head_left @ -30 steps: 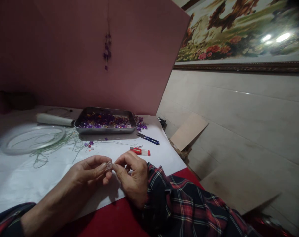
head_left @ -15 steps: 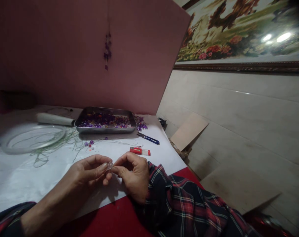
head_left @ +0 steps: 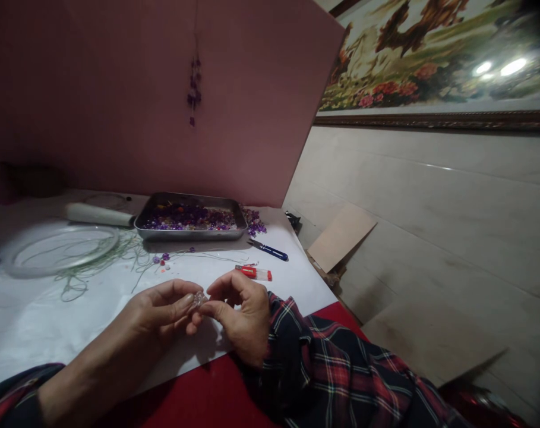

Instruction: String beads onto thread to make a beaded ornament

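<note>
At lower centre, a small, clear, bead-like cluster [head_left: 199, 299] projects rightward from the left hand [head_left: 154, 310], clamped between thumb and forefinger, long axis indistinct; the right hand [head_left: 245, 315] adjoins its right side, pinch closure indeterminable; beyond stands a rectangular metal tray [head_left: 192, 236]

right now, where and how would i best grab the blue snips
The snips are probably best gripped by the blue handle, right hand coming from the near right: they lie flat, handle pointing right, dark blades pointing left, tips near the tray.
</note>
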{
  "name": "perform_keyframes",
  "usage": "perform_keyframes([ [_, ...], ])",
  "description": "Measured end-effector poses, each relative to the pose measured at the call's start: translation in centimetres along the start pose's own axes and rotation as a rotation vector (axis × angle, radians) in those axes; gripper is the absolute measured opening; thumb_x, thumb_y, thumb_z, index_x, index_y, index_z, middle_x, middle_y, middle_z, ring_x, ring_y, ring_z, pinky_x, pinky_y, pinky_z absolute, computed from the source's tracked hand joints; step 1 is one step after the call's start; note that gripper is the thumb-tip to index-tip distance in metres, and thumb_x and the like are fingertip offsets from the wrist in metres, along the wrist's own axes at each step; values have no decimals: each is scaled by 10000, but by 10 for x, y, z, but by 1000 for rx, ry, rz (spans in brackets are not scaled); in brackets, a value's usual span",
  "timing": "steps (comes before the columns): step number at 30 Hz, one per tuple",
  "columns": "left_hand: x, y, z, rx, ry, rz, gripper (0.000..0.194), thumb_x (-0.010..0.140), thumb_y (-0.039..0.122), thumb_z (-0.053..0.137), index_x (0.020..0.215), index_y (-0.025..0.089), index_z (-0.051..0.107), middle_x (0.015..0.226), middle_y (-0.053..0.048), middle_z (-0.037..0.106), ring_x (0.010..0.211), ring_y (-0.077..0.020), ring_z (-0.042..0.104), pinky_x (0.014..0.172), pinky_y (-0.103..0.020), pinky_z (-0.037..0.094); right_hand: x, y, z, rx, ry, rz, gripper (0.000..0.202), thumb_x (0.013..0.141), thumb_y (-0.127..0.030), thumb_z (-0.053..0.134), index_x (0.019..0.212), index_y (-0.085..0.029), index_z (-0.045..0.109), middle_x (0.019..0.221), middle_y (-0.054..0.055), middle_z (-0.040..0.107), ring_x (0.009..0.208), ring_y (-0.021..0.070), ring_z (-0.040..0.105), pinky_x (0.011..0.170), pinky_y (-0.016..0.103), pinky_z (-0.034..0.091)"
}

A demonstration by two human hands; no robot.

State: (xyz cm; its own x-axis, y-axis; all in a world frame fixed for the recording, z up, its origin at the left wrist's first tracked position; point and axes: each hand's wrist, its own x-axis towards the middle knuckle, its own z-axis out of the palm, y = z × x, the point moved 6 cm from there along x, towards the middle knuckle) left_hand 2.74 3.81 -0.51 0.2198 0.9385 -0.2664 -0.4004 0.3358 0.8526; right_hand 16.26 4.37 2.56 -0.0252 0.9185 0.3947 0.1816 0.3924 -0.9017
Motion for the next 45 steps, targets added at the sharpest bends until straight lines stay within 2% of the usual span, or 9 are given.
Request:
perform_keyframes([
  [7,1,0,-1,-19,-68,8,64,713,176,762,766,162,727,668,-54,664,621,-157,585,579,-257,522,-2,-4,0,-19,1,-73,101,722,-159,726,659,-175,648,608,-37,600,538,101,505,508,226,375],
  [15,7,-1,-7,-37,-53,42,114,665,166,799,762,146,743,664,-53,671,590,-129,569,584,-219,518,-3,-9,-1,-52,16,-146,104,731,-92,690,658,-166,679,618,-14,614,570,117,549,544,233,404],
  [22,5,-1,-6,21,-18,39,97,684,190,793,751,156,731,682,-59,691,597,-136,598,578,-224,513,-4,-7,-1,-98,35,-175,113,737,-125,708,645,-164,655,605,-25,580,561,113,525,546,235,381],
  [30,1,1,-2,39,-8,25,113,642,200,823,689,145,736,583,-47,663,525,-107,571,516,-180,482,-3,-7,-1,-45,31,-141,127,724,-112,677,636,-182,618,585,-41,567,550,111,525,529,227,384],
  [36,5,-2,-5,18,-1,41,138,597,187,849,676,144,745,574,-56,681,504,-108,579,503,-180,485,-4,-8,1,-2,-27,-101,42,733,-140,639,736,-180,625,623,-26,606,555,120,560,518,225,408],
  [45,5,0,-4,42,12,57,146,604,208,848,690,148,746,581,-55,685,523,-118,590,509,-185,483,-5,-9,1,-15,-21,-110,77,745,-166,647,817,-180,671,646,-19,606,565,120,557,525,224,424],
])
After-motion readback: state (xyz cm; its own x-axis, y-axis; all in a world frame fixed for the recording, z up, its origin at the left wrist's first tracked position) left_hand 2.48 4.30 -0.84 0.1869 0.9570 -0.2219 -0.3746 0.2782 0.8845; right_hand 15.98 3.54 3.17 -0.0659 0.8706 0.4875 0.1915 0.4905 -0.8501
